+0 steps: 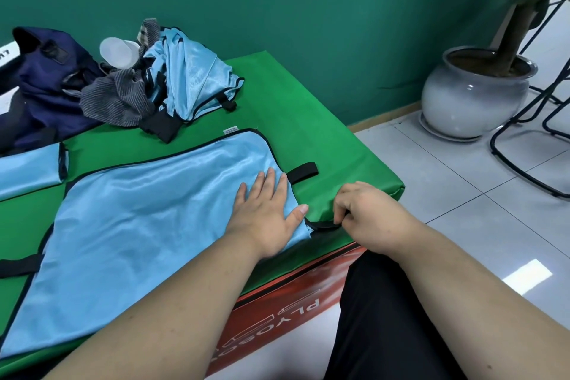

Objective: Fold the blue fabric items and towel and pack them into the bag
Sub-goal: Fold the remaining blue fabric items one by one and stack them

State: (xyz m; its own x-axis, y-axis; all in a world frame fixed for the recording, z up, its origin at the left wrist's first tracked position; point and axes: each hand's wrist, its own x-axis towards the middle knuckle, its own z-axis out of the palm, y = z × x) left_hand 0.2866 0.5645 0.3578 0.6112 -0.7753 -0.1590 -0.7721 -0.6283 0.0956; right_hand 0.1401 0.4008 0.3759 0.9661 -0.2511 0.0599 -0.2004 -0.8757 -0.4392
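Light-blue fabric piece (148,225) with black trim lies spread flat on the green table (339,145), its long axis running from the lower left of the frame up toward the middle right. The left hand (265,210) rests palm-down on its right end, fingers straight and spread, pinning it. Just right of that hand a black strap (324,225) sticks out from the near corner, and the right hand (367,213) has it in a pinching grip, fingers curled. So the right hand is the nearer one to the corner, and any fold would seem to go leftward across the cloth. Another folded blue piece (27,170) sits at the left edge; the crumpled blue fabric (191,71), grey towel (117,99) and navy bag (46,80) wait upper left.
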